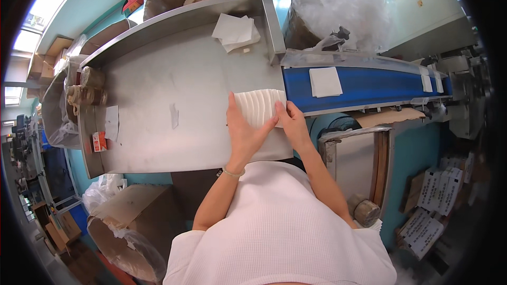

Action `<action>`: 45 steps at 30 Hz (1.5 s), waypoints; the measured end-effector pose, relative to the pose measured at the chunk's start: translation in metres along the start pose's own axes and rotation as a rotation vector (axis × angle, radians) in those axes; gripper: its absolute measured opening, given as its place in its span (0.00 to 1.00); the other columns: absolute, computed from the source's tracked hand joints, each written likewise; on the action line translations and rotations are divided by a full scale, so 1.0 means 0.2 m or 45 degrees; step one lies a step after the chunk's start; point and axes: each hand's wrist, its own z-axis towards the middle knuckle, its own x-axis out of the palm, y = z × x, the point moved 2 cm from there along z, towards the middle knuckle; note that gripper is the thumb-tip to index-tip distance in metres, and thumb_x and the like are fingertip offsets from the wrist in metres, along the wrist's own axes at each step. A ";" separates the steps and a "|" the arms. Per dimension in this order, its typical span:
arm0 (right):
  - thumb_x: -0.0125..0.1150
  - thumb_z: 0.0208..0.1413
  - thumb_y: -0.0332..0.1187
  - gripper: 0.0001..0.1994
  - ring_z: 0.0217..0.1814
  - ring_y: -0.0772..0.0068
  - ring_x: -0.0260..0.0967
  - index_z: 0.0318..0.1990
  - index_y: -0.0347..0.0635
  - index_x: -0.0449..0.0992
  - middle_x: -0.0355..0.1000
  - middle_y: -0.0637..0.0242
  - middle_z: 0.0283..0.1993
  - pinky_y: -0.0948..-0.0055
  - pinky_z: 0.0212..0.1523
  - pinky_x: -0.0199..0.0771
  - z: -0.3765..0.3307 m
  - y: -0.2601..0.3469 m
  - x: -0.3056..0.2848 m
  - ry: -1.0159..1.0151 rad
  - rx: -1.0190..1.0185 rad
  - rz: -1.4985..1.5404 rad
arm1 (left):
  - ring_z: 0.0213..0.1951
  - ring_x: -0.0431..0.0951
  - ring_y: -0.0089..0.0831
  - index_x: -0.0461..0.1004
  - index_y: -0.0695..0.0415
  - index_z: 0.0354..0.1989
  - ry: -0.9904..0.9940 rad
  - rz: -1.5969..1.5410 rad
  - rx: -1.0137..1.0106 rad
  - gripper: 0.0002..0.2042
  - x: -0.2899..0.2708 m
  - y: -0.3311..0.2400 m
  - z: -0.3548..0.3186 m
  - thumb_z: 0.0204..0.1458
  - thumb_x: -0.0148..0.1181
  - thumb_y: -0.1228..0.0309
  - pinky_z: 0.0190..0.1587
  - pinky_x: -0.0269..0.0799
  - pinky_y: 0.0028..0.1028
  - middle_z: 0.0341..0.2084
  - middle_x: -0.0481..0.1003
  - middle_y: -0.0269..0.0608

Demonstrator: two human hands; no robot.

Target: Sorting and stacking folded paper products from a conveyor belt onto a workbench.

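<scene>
A stack of white folded napkins (260,106) lies on the steel table (158,100) right where the blue conveyor belt (369,85) ends. My left hand (244,133) presses flat against the stack's left side and my right hand (290,121) grips its right side, squeezing it between them. Another white folded napkin (325,82) rides on the belt just beyond the stack.
A loose pile of white napkins (235,31) sits at the table's far end. Tape rolls (87,89) and a small red box (99,141) lie at the left edge. Cardboard boxes (127,227), a big clear plastic bag (343,0) and white printed cartons (433,200) surround the bench.
</scene>
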 end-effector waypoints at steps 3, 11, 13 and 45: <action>0.61 0.64 0.42 0.16 0.35 0.81 0.65 0.48 0.37 0.76 0.73 0.71 0.38 0.79 0.39 0.70 -0.06 -0.01 -0.03 0.118 0.271 0.331 | 0.64 0.62 0.51 0.40 0.70 0.72 -0.061 0.107 0.026 0.59 -0.04 0.02 0.00 0.40 0.78 0.57 0.65 0.59 0.43 0.62 0.59 0.61; 0.60 0.64 0.37 0.15 0.36 0.82 0.68 0.51 0.36 0.76 0.74 0.70 0.42 0.80 0.38 0.72 -0.05 -0.08 -0.10 0.291 0.242 0.309 | 0.62 0.65 0.51 0.42 0.69 0.71 0.019 -0.022 -0.021 0.56 -0.03 -0.01 -0.03 0.41 0.77 0.59 0.63 0.63 0.42 0.62 0.61 0.61; 0.61 0.63 0.36 0.14 0.39 0.78 0.72 0.50 0.35 0.76 0.75 0.66 0.43 0.79 0.41 0.74 -0.04 -0.08 -0.15 0.190 0.297 0.214 | 0.62 0.65 0.51 0.43 0.69 0.71 0.025 -0.032 -0.068 0.55 -0.04 0.01 -0.03 0.41 0.76 0.59 0.63 0.63 0.42 0.62 0.61 0.60; 0.61 0.63 0.40 0.16 0.36 0.80 0.70 0.51 0.38 0.75 0.75 0.69 0.38 0.78 0.35 0.71 -0.06 -0.02 -0.06 0.189 0.281 0.300 | 0.56 0.74 0.44 0.45 0.65 0.70 0.058 -0.239 -0.015 0.49 0.01 0.05 -0.05 0.48 0.72 0.59 0.56 0.72 0.36 0.56 0.70 0.58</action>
